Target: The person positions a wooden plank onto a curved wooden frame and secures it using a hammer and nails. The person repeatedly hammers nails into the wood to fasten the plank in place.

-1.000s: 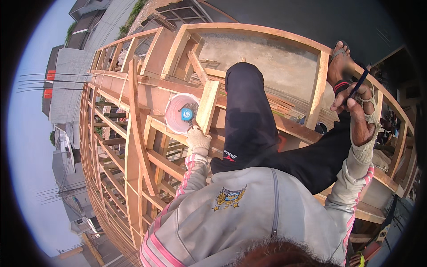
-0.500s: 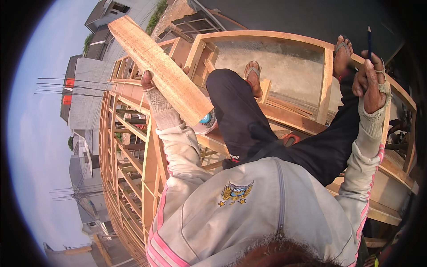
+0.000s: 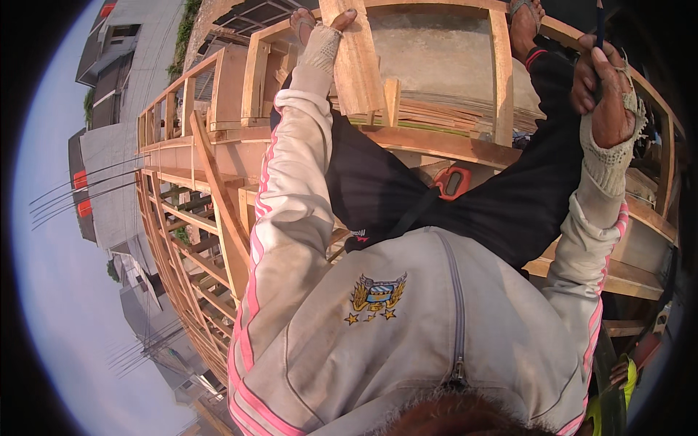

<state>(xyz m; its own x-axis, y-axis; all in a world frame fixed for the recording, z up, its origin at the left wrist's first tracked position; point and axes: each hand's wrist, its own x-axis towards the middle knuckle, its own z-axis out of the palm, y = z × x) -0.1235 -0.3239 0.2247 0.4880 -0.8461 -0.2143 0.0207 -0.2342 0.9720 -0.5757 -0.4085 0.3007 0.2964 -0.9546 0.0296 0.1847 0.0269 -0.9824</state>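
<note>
My left hand (image 3: 342, 20) is closed on a short, wide wooden board (image 3: 356, 62), its thumb across the face near the upper edge of the view. The board points away from me, over the timber frame beyond my left thigh; its far end is cut off by the view. At the right, my right hand (image 3: 609, 98) is raised over the frame's right side, fingers curled round a dark pencil (image 3: 600, 27) that points upward. Between my thighs shows an orange-red tool handle (image 3: 452, 183) with an opening in it; the rest of that tool is hidden.
I straddle a timber frame (image 3: 436, 142), sandaled feet (image 3: 525, 25) on its far members. Wooden strips (image 3: 443, 115) lie beyond it. A loose slanting plank (image 3: 217, 178) and lattice beams stand left, near thin rods (image 3: 91, 182). A person in yellow-green (image 3: 630, 378) is at lower right.
My left hand has carried the board away from me and to the right, turning it more upright in the view. My view has shifted; the right hand still has the pencil.
</note>
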